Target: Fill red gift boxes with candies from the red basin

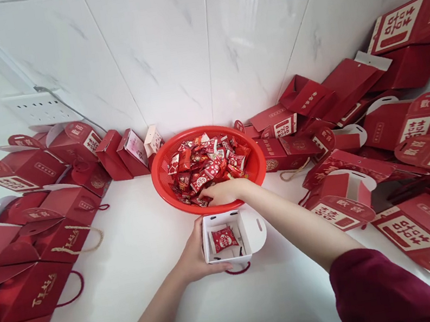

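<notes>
My left hand (193,255) is wrapped round the side of a small gift box (255,231), white inside, with its flap folded out to the right. A red wrapped candy (224,239) lies inside the box, and a dark red cord hangs at its near edge. Just beyond stands a red plastic basket (160,184) heaped with wrapped candies (211,167). My right hand (220,193) reaches over the basket's near rim, its fingers down among the candies at the front. The fingertips are partly hidden, so what they grip cannot be made out.
Red gift boxes (45,277) stand in rows along the left. More red boxes (399,229) are piled on the right, some with flaps raised. A tiled wall (164,54) rises behind the white table (126,220); a socket strip (37,109) is at the left.
</notes>
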`<action>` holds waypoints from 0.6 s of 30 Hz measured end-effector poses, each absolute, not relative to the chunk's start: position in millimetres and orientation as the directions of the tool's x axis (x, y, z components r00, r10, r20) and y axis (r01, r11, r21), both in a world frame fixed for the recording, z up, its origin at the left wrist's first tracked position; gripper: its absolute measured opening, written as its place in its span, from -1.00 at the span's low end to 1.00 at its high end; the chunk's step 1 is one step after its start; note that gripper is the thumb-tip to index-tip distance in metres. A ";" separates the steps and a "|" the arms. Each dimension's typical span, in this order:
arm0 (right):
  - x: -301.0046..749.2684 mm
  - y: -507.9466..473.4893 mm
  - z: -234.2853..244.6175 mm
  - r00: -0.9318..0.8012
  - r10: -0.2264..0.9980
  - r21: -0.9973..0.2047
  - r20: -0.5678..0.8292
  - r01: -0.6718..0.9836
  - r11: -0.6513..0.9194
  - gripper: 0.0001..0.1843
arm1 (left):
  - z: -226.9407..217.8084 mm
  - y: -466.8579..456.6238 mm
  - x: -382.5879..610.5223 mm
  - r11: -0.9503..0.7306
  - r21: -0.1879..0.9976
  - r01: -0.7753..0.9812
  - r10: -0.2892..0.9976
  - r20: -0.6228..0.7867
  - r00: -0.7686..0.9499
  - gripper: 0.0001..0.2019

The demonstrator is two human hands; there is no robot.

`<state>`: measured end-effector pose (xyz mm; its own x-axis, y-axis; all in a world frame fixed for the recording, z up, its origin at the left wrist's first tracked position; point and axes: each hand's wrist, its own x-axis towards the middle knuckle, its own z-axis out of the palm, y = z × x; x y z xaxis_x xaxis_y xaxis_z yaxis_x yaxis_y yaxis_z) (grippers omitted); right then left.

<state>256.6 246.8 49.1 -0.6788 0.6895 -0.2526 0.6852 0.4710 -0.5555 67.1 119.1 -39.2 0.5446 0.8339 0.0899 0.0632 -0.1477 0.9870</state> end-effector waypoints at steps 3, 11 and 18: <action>254.8 248.4 50.1 -0.704 0.627 -0.575 -0.335 0.679 0.456 -0.50 | -38.4 119.0 66.6 -0.150 0.985 0.085 0.835 0.081 0.544 0.04; 266.6 250.5 54.0 -0.807 0.487 -0.715 -0.335 0.554 0.426 -0.64 | -38.3 119.1 67.8 -0.150 0.987 0.060 0.833 0.093 0.545 0.03; 279.0 242.2 42.0 -0.770 0.638 -0.937 0.004 0.219 0.271 -0.61 | -40.9 118.6 67.0 -0.140 0.990 0.034 0.834 0.099 0.543 0.01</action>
<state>279.0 242.2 42.0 -0.7703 0.6377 0.0040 0.2191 0.2705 -0.9375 67.0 118.6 -40.9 0.5430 0.8339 0.0991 0.0344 -0.1400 0.9895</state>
